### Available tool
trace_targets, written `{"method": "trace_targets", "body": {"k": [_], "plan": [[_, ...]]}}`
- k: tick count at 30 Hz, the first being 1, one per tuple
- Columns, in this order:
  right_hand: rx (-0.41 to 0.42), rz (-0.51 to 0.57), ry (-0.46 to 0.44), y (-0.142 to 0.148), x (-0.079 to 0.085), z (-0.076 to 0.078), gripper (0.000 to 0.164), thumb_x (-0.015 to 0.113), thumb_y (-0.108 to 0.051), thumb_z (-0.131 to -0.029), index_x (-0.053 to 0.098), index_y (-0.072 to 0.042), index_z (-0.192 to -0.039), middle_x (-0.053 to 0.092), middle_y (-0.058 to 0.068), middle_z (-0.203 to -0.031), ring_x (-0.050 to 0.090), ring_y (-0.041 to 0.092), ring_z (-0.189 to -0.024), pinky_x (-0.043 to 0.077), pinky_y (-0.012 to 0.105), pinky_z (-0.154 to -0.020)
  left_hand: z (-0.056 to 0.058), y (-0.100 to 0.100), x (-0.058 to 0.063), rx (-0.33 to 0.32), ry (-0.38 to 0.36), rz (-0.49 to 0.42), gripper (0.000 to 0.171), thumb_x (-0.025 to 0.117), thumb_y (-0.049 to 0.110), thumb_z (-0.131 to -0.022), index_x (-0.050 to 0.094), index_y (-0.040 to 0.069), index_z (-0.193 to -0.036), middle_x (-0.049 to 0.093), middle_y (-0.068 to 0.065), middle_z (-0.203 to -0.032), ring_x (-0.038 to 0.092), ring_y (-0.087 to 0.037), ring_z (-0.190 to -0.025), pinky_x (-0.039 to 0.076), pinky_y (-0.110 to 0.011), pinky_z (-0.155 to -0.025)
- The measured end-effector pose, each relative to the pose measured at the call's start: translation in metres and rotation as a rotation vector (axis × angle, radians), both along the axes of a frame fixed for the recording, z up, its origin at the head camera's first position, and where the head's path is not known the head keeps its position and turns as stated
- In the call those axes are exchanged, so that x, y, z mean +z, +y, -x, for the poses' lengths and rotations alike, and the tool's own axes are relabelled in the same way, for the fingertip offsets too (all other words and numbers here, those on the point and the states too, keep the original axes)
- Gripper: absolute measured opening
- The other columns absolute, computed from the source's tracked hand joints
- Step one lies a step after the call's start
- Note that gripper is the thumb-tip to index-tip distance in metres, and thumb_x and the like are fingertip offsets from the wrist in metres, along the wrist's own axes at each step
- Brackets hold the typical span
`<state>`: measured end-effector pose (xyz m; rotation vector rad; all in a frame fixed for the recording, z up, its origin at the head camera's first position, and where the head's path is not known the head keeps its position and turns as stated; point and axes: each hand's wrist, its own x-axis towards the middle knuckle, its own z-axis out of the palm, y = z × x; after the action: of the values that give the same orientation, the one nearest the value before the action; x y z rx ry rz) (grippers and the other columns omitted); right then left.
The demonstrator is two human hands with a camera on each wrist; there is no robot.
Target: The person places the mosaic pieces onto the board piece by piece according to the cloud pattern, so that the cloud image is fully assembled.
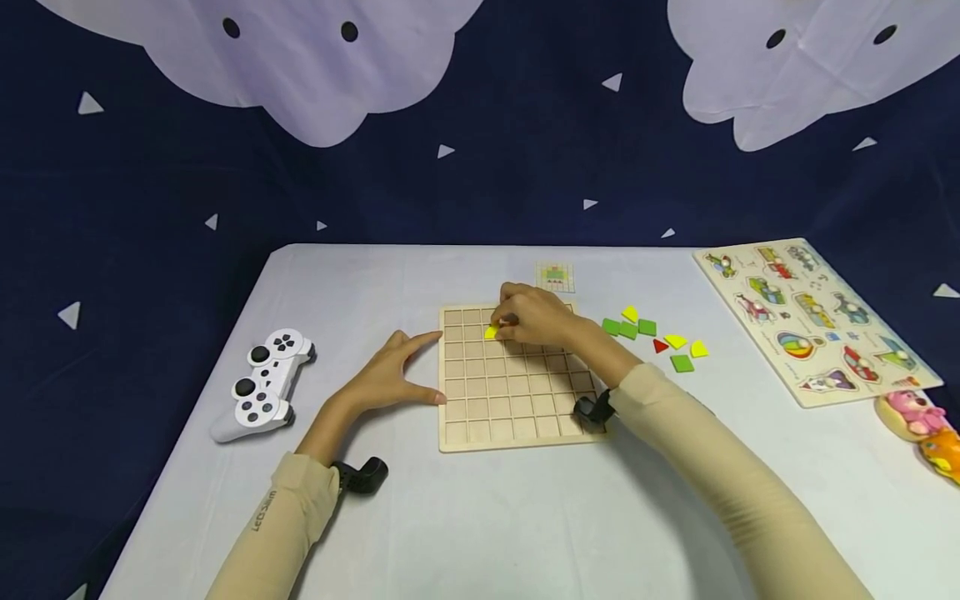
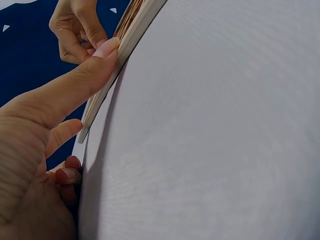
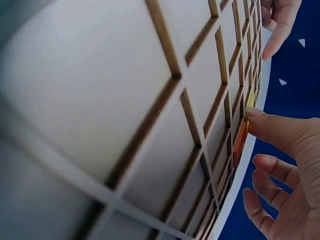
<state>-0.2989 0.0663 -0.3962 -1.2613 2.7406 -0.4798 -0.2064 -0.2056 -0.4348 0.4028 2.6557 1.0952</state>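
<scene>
A square wooden grid board lies flat on the table. My right hand reaches over its upper left part and pinches a small yellow rounded tile at one of the cells. In the right wrist view the thumb tip is on the yellow tile, and a red-orange piece shows just beside it. My left hand rests at the board's left edge, thumb and index finger spread apart with their tips against the rim. Its other fingers are mostly hidden in the head view.
Right of the board lie several green tiles, loose yellow tiles and a red triangle. A small pattern card lies behind it. A white game controller is at left; a picture puzzle board and soft toys at right.
</scene>
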Motion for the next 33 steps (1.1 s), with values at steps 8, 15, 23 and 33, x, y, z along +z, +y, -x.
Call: {"method": "trace_targets", "body": {"k": [8,15,23,33], "plan": [[0.031,-0.048,0.028,0.001,0.013,0.002,0.023,0.073,-0.022,-0.091,0.078,-0.012,-0.110,0.056,0.006,-0.092,0.047,0.015,-0.074,0.042,0.028,-0.066,0.001,0.002,0.000,-0.002,0.008,-0.002,0.104,0.092,0.042,-0.065,0.040,0.023,-0.153,0.037,-0.007,-0.097,0.038,-0.020,-0.086,0.035,-0.036,-0.077],[-0.030,0.018,0.001,0.028,0.024,-0.003,0.025,0.071,-0.020,-0.092,0.076,-0.007,-0.113,0.058,0.011,-0.097,0.048,0.017,-0.075,0.044,0.031,-0.066,0.000,0.002,0.000,0.005,0.002,-0.009,0.105,0.092,0.042,-0.064,0.041,0.022,-0.153,0.036,-0.006,-0.096,0.037,-0.020,-0.086,0.034,-0.035,-0.076],[-0.098,0.048,-0.005,0.071,0.026,-0.017,0.024,0.071,-0.018,-0.091,0.076,-0.006,-0.111,0.060,0.011,-0.098,0.056,0.027,-0.084,0.046,0.036,-0.069,0.000,0.002,0.000,0.001,0.001,0.003,0.104,0.091,0.044,-0.065,0.039,0.023,-0.153,0.039,-0.007,-0.100,0.039,-0.021,-0.089,0.036,-0.036,-0.081],[-0.116,0.046,0.038,0.111,0.015,-0.038,0.020,0.072,-0.005,-0.087,0.078,-0.005,-0.106,0.061,0.009,-0.095,0.055,0.023,-0.079,0.046,0.034,-0.067,0.000,0.001,0.000,-0.001,0.002,0.005,0.105,0.091,0.046,-0.065,0.039,0.024,-0.154,0.040,-0.008,-0.101,0.040,-0.021,-0.089,0.037,-0.039,-0.083]]}}
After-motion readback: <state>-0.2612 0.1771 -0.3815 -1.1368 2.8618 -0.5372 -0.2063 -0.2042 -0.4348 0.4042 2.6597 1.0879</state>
